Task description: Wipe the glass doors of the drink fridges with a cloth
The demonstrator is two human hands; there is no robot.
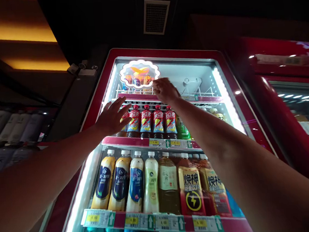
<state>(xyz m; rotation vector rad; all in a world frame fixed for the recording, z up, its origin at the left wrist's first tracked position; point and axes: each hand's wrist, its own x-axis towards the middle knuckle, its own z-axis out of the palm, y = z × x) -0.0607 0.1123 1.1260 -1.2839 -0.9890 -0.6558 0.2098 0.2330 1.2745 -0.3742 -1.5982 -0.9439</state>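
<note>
Big red-framed, brightly lit drinks fridge (pixel 221 61) filled the view. Left hand (pixel 111 116) was spread flat near the red-capped bottles with blue and red labels (pixel 146 121). Right hand (pixel 165 89), fingers curled but gripping nothing, touched the top wire shelf (pixel 195 92). I'd say reach slowly, avoiding neighbouring bottles.

L grip (pixel 113 116) splayed, R grip (pixel 165 89) curled, both raised
</note>
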